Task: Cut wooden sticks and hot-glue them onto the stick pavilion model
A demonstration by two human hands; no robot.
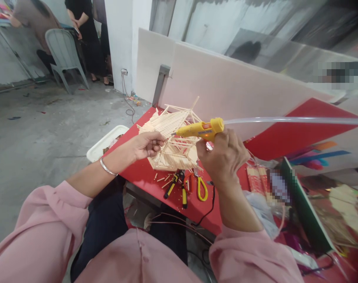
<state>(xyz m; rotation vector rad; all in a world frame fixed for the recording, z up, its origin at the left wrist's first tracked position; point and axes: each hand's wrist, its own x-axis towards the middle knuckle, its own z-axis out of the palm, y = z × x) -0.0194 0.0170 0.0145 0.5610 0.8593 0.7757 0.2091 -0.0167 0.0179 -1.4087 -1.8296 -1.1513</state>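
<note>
My right hand [224, 157] is wrapped round a yellow hot glue gun [201, 130] with a long clear glue stick [285, 120] running out of its back. The gun's nozzle points left, close to the fingertips of my left hand [149, 145]. Those fingertips are pinched together at the edge of a model built of thin wooden sticks [169, 122]; what they hold, if anything, is too small to make out. The model has slatted, roof-like panels and rests on a red tabletop [137, 167]. My right hand and the gun hide part of it.
Pliers [174, 184] and yellow-handled scissors [202, 188] lie before the model, among loose stick pieces [164, 179]. A green panel [307, 208] stands to the right, near packets [257, 179]. White boards [226, 82] lean behind. A white tray [99, 145] sits left. People stand beyond a chair [65, 51].
</note>
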